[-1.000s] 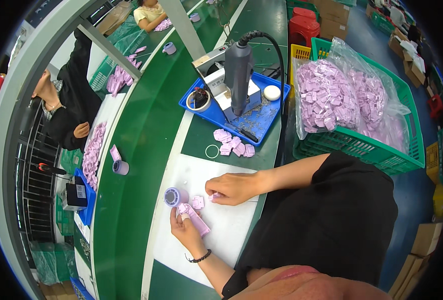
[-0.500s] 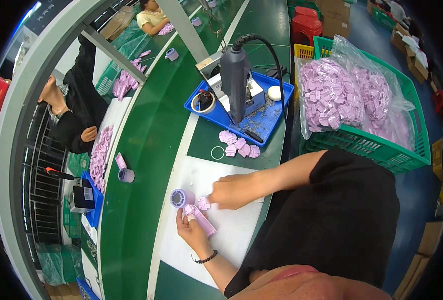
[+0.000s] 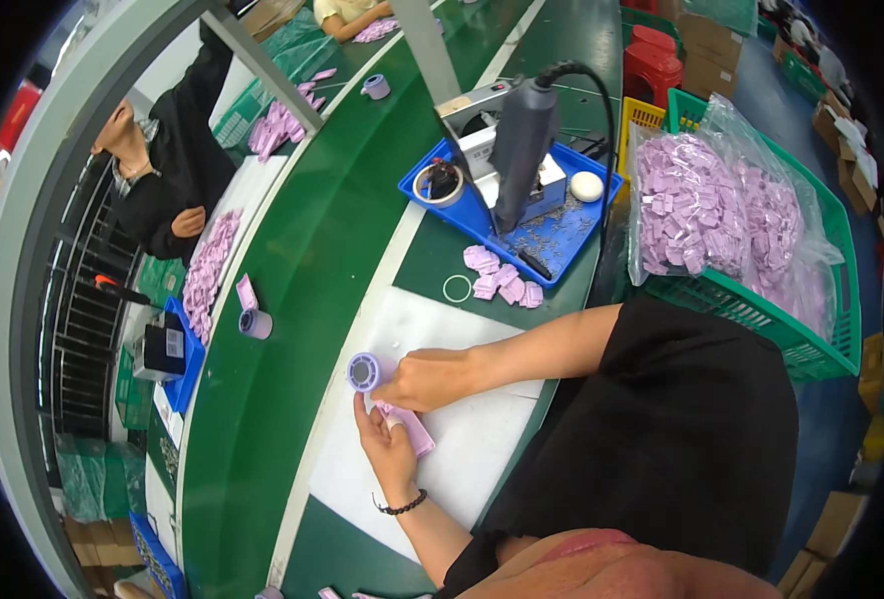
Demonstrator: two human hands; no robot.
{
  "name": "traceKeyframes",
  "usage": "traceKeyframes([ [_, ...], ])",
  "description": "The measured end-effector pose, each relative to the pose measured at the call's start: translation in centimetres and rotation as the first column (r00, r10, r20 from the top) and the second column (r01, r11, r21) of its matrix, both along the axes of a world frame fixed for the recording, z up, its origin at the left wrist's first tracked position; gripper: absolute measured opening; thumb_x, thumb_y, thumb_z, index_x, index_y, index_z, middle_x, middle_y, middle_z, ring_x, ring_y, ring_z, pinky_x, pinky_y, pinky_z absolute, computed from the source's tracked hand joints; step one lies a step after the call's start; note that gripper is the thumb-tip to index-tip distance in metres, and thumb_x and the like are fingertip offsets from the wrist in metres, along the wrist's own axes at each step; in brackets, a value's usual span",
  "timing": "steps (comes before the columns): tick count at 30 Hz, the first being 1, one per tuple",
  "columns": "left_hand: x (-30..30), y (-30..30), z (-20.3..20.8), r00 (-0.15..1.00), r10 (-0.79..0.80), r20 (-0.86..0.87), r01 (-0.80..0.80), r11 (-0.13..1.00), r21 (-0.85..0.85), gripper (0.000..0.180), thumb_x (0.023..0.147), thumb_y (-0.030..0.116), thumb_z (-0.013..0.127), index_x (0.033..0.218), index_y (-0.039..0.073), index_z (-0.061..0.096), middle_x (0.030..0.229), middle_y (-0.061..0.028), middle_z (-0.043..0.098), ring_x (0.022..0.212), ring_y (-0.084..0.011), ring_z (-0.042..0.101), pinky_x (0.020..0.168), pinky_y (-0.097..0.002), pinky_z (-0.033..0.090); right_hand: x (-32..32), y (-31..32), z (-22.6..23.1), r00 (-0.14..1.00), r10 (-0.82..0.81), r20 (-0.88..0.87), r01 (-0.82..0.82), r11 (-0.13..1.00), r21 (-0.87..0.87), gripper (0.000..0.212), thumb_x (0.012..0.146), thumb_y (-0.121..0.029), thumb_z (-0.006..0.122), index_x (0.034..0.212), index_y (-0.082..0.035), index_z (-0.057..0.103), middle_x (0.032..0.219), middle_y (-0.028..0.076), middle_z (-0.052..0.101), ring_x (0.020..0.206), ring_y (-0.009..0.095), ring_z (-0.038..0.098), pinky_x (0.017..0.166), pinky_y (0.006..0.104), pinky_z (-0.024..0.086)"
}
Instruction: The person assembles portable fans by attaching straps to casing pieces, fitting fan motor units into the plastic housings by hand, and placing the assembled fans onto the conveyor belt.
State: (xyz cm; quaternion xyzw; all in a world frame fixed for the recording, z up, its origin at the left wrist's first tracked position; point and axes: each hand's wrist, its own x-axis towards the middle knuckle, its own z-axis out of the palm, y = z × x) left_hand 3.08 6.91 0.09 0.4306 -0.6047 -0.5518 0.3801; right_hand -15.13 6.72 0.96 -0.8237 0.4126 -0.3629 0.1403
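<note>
On the white mat [image 3: 467, 439] lies a small hair dryer with a lilac round head [image 3: 364, 372] and a pink handle [image 3: 418, 435]. My left hand [image 3: 390, 457] is closed around the handle, thumb along it. My right hand [image 3: 430, 379] presses closed fingers where handle and head meet. Its fingertips are turned away, so whatever they hold is hidden. Several loose pink plastic pieces [image 3: 510, 290] rest beyond the mat, beside a pale ring [image 3: 457, 289].
An electric screwdriver [image 3: 525, 140] hangs over a blue tray [image 3: 611, 190] with scattered screws. To the right, a green crate [image 3: 841, 351] holds bags of pink parts [image 3: 691, 210]. Across the green conveyor [image 3: 292, 299], carrying another hair dryer [image 3: 255, 322], a person in black [image 3: 177, 170] sits.
My right hand has moved left, from the small pink piece on the mat onto the hair dryer. That piece no longer shows on the mat. My left hand keeps its hold; the whole view has shifted.
</note>
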Motion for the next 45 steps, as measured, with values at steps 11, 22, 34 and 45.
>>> traceKeyframes([
  [11,-0.5,-0.3,0.0,0.994,0.059,-0.096,-0.056,0.998,0.033,0.076,0.083,-0.011,0.046,0.152,0.001,0.019,0.113,-0.0221,0.06,0.097,-0.0228,0.063,0.084,-0.0255,0.052,0.5,-1.5,0.4,0.903,-0.172,-0.393,0.117,0.98,-0.159,0.012,0.074,-0.021,0.065,0.083,-0.015,0.07,0.066,0.01,0.067,0.05,0.027,0.063,0.046,0.0367,0.046],
  [22,0.4,-1.3,-0.5,0.887,0.202,-0.415,-0.048,0.934,0.353,0.062,0.093,-0.006,0.05,0.15,0.004,0.026,0.115,-0.0209,0.062,0.093,-0.0202,0.065,0.075,-0.0252,0.055,0.6,-1.6,2.3,0.974,0.024,-0.223,-0.021,1.0,0.017,0.058,0.08,-0.018,0.066,0.135,-0.014,0.048,0.07,0.014,0.068,0.055,0.033,0.064,0.051,0.0381,0.049],
  [34,0.6,-1.4,0.2,0.797,0.332,-0.505,-0.243,0.941,0.236,0.043,0.097,0.001,0.049,0.139,0.003,0.04,0.109,-0.0194,0.063,0.091,-0.0246,0.068,0.076,-0.0344,0.06,0.2,3.7,0.5,0.984,-0.082,0.161,0.09,0.995,-0.041,0.046,0.084,-0.013,0.066,0.129,-0.006,0.057,0.115,0.007,0.066,0.105,0.024,0.061,0.09,0.0364,0.048],
  [45,0.1,-1.6,0.9,0.827,0.274,-0.49,-0.352,0.933,-0.074,0.049,0.098,0.001,0.047,0.143,0.008,0.029,0.108,-0.0214,0.063,0.088,-0.0281,0.069,0.078,-0.0376,0.061,-2.6,2.5,-1.6,0.969,-0.123,-0.216,0.09,0.984,-0.153,0.028,0.08,-0.01,0.063,0.107,-0.004,0.066,0.114,0.002,0.067,0.118,0.023,0.054,0.105,0.0375,0.037],
])
